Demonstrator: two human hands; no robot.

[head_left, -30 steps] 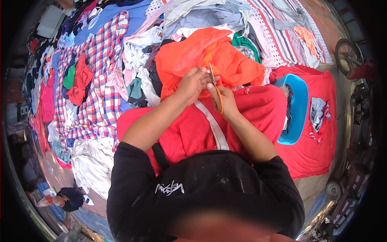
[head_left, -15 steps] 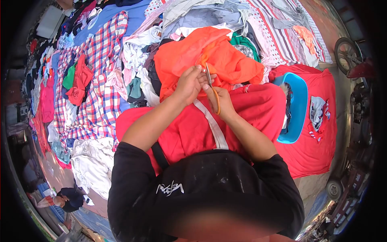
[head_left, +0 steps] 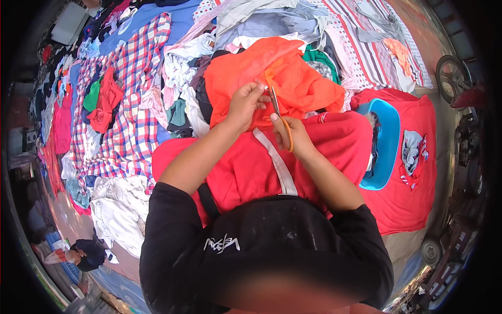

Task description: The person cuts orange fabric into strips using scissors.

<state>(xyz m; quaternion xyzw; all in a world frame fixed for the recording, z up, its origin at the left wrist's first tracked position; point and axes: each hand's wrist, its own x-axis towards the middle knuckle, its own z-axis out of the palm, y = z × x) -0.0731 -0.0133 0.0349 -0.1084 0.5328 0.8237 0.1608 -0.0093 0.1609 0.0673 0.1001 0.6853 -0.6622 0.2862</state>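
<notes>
An orange cloth [head_left: 303, 83] lies in a heap in front of me, over the top of my red-covered lap [head_left: 235, 162]. My left hand [head_left: 246, 103] is above its lower edge, thumb and forefinger pinched at something small and pale that I cannot make out. Orange-handled scissors [head_left: 285, 125] are in my right hand [head_left: 291, 135], its fingers wrapped round the handles. The blades point up and left, over the orange cloth and close to my left fingertips.
Right of my lap, a blue basin [head_left: 388, 141] with dark items stands on a red cloth [head_left: 413, 209]. Mixed clothes and a checked cloth [head_left: 133, 120] spread out left and ahead. At lower left is another person [head_left: 89, 255]; a wheel [head_left: 452, 81] is at far right.
My right hand has moved slightly down and right with the scissors, away from my left hand. My left hand remains pinched in nearly the same place.
</notes>
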